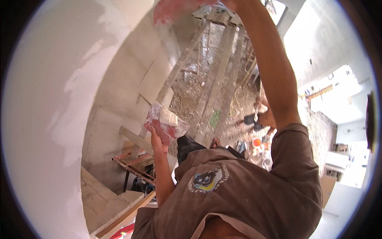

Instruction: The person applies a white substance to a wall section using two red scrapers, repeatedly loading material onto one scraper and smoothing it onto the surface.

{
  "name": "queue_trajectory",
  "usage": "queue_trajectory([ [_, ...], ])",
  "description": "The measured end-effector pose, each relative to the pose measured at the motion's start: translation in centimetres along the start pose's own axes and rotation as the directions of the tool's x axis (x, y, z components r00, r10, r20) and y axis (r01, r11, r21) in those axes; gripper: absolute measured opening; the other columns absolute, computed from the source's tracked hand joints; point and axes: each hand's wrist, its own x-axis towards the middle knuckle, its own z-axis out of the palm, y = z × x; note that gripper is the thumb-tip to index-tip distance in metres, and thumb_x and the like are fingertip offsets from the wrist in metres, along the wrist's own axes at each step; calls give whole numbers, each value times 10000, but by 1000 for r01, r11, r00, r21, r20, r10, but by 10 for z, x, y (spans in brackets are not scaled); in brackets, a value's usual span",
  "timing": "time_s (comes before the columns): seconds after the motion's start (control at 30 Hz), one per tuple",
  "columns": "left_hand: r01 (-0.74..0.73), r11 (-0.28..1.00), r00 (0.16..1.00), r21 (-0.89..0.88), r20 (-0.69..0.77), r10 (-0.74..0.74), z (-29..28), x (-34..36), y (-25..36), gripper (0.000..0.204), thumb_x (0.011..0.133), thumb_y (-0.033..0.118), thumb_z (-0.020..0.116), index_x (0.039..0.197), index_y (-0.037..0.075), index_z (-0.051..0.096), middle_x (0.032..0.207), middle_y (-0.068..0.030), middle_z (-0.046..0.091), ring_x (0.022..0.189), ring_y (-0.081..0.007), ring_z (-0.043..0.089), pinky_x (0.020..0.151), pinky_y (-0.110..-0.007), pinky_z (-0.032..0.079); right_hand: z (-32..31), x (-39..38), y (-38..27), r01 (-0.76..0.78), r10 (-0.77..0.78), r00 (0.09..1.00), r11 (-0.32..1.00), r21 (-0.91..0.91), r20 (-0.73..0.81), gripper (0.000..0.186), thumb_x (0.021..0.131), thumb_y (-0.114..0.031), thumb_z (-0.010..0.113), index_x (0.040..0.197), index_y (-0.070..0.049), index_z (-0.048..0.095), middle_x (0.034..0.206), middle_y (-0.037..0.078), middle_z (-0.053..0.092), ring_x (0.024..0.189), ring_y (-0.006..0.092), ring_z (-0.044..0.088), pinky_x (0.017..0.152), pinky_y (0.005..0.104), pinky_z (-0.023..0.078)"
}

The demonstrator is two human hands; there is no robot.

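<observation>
My left hand [159,142] is closed on the lower edge of a flat plate smeared with pink paste [164,124]. A pale, shiny patch shows across its upper part. High at the top edge of the view, my right arm reaches up, and my right hand [230,3] is partly cut off there. It grips a pink-coated flat trowel [181,8], which is blurred and close to the wall. On the left, the smooth white wall [43,99] carries uneven pinkish smears and patches.
Long wooden planks [215,75] run over a rubble-strewn floor below me. Another person [264,113] bends low on the right, near an orange bucket [256,142]. A rusty metal frame [133,165] stands lower left, beside a wooden ledge [127,213].
</observation>
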Motion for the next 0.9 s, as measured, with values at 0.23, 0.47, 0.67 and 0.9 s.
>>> queue_trajectory([
  [0.23, 282, 959, 942, 23, 183, -282, -113, 73, -34, 593, 1049, 465, 434, 1477, 57, 396, 1446, -112, 511, 1303, -294, 525, 1094, -467, 444, -48, -253, 205, -468, 404, 828, 880, -84, -389, 322, 937, -284, 657, 1008, 30, 655, 862, 72, 663, 790, 157, 667, 631, 320, 578],
  [0.47, 456, 825, 829, 334, 176, -530, -199, 149, -93, 724, 1005, 527, 508, 1521, 47, 341, 1523, -112, 420, 1371, -263, 446, 1147, -428, 351, 42, -548, 322, -770, 649, 360, 612, 179, -670, 233, 957, -225, 624, 1092, -39, 659, 868, -34, 619, 746, 48, 547, 649, 223, 434],
  [0.67, 565, 663, 627, 491, 268, -732, -253, 215, -180, 781, 992, 567, 505, 1560, 84, 275, 1551, -90, 381, 1404, -268, 412, 1144, -452, 340, 125, -706, 361, -439, 493, 56, 793, 422, -868, 359, 999, -103, 516, 1340, 10, 516, 1240, 92, 621, 1111, 192, 615, 974, 347, 498],
  [0.9, 618, 534, 553, 576, 163, -817, -262, 230, -257, 934, 923, 637, 576, 1588, 93, 208, 1646, -86, 196, 1505, -263, 186, 1189, -500, 167, 215, -774, 403, -400, 414, -192, 795, 456, -890, 332, 1014, -91, 490, 1329, 12, 508, 1275, 119, 611, 1147, 239, 611, 1023, 387, 487],
])
